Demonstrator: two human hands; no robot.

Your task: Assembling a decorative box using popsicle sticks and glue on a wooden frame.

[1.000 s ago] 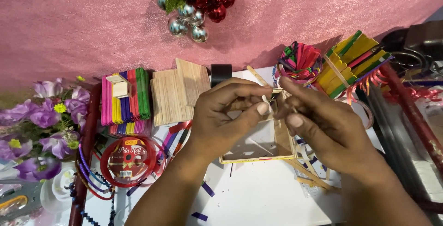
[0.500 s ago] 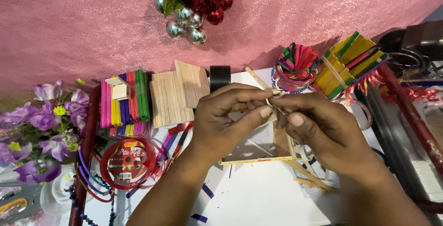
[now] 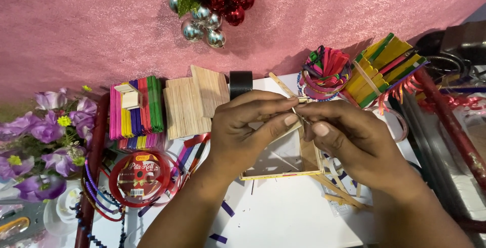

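My left hand (image 3: 250,126) and my right hand (image 3: 354,144) meet over a square frame of plain wooden craft sticks (image 3: 283,173) that lies on a white sheet (image 3: 283,217). Both hands pinch the same thin wooden stick (image 3: 299,99) at the frame's far edge, fingertips touching. Most of the stick is hidden by my fingers. A few loose plain sticks (image 3: 339,190) lie under my right wrist.
Stacks of plain sticks (image 3: 195,104) and coloured sticks (image 3: 136,111) lie at left, more coloured sticks (image 3: 385,68) at right. A black tape roll (image 3: 240,83), a red ribbon spool (image 3: 140,178), purple flowers (image 3: 40,136) and hanging baubles (image 3: 212,5) surround the sheet.
My hands have stayed together on the stick, with only a slight shift of the fingers. The frame has not moved.
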